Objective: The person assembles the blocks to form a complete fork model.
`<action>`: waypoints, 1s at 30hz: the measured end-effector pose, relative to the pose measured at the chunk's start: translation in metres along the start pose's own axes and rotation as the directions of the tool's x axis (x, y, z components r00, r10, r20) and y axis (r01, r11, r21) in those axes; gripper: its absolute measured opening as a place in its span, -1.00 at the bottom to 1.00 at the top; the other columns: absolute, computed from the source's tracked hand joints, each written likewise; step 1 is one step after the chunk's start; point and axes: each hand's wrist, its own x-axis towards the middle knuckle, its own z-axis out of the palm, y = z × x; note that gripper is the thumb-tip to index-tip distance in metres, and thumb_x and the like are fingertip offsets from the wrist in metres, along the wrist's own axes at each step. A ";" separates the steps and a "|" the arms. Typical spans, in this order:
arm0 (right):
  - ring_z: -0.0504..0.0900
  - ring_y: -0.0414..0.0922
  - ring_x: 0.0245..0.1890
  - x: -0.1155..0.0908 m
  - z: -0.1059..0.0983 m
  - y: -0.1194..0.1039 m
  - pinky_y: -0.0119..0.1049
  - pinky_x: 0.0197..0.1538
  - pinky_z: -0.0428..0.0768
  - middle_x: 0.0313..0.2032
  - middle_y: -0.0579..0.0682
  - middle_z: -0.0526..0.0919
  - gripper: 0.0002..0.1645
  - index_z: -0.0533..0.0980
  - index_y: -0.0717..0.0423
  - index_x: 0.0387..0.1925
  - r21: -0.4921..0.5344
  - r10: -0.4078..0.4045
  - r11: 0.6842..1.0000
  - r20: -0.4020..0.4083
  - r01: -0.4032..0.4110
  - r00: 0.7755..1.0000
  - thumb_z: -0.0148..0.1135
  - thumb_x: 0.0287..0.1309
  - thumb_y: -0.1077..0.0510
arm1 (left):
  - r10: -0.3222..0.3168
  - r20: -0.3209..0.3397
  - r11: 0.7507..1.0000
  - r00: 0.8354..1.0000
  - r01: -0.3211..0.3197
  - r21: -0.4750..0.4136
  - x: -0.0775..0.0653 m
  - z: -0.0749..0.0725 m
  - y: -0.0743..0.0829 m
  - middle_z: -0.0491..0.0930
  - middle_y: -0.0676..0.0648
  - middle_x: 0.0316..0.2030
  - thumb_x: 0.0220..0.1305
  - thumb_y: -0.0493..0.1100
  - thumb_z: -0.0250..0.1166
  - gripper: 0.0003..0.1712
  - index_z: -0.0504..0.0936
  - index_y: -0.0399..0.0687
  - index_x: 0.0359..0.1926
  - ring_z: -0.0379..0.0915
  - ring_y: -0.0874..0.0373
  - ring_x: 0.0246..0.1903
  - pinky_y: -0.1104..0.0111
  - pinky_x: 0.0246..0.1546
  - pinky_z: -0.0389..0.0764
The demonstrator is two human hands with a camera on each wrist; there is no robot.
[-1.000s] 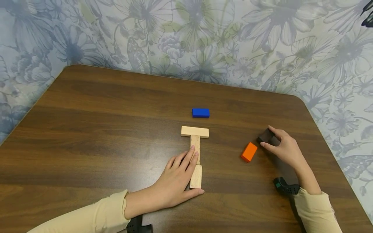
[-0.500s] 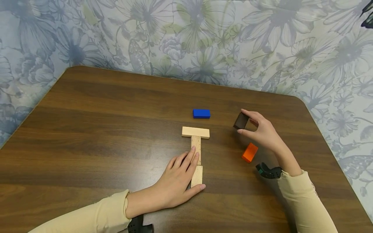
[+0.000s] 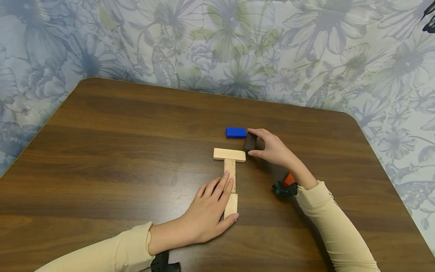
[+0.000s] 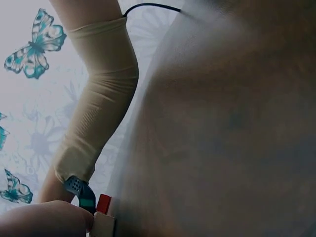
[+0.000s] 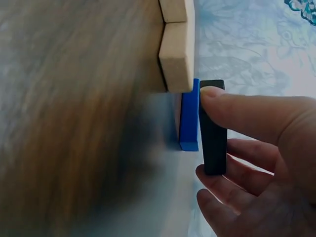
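Note:
My right hand (image 3: pixel 272 147) pinches a black block (image 3: pixel 250 141) between thumb and fingertips, just right of the blue block (image 3: pixel 236 133). In the right wrist view the black block (image 5: pixel 214 133) overlaps the blue block (image 5: pixel 189 118), and the thumb lies on one end of it. Three plain wooden blocks form a T on the table: a crosspiece (image 3: pixel 229 154), a stem block (image 3: pixel 229 164) below it and another block (image 3: pixel 231 204) nearest me. Across the lower two lies my left hand (image 3: pixel 207 211), fingers straight, thumb at the near end.
An orange block (image 3: pixel 289 179) lies to the right, partly hidden by the right wrist's black camera (image 3: pixel 284 189). The brown wooden table (image 3: pixel 119 151) backs onto a wall with floral wallpaper (image 3: pixel 238 49).
My right hand has carried the black block leftward from beside the orange block to the blue block. The left hand has stayed on the wooden blocks.

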 end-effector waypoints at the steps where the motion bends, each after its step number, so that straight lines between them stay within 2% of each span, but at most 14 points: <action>1: 0.25 0.14 0.24 0.001 0.001 -0.001 0.02 0.19 0.26 0.26 0.22 0.26 -0.15 0.20 0.23 0.34 -0.003 0.004 1.000 0.005 -0.004 1.000 0.37 0.06 0.19 | 0.000 0.001 1.000 1.000 0.000 0.000 0.000 0.000 0.000 -0.34 -0.20 0.43 0.35 0.30 -0.11 -0.06 -0.17 -0.23 0.45 -0.18 -0.10 0.34 -0.02 0.21 0.02; 10: 0.29 0.14 0.20 0.008 0.005 0.002 0.03 0.16 0.28 0.25 0.21 0.28 -0.14 0.21 0.20 0.35 -0.022 0.023 0.999 -0.003 -0.023 1.000 0.38 0.05 0.18 | -0.008 -0.010 1.000 1.000 0.008 0.008 -0.002 0.002 0.001 -0.34 -0.19 0.43 0.34 0.30 -0.10 -0.06 -0.16 -0.22 0.45 -0.20 -0.08 0.34 0.00 0.21 0.01; 22: 0.24 0.12 0.25 0.002 0.000 0.009 0.04 0.19 0.24 0.26 0.22 0.28 -0.14 0.20 0.25 0.34 -0.052 -0.047 0.997 0.047 0.050 0.998 0.37 0.04 0.23 | -0.018 -0.002 1.000 1.000 0.018 0.014 -0.001 0.003 0.002 -0.34 -0.17 0.44 0.35 0.31 -0.15 -0.07 -0.15 -0.21 0.45 -0.20 -0.07 0.35 0.00 0.21 0.01; 30: 0.20 0.12 0.27 0.006 0.004 0.011 0.03 0.22 0.19 0.27 0.24 0.26 -0.15 0.19 0.26 0.35 -0.084 -0.067 0.994 0.112 0.076 0.991 0.36 0.06 0.21 | -0.015 -0.009 1.000 1.000 0.015 0.021 -0.001 0.004 0.002 -0.33 -0.18 0.44 0.34 0.31 -0.14 -0.07 -0.14 -0.23 0.45 -0.20 -0.08 0.35 0.01 0.21 0.01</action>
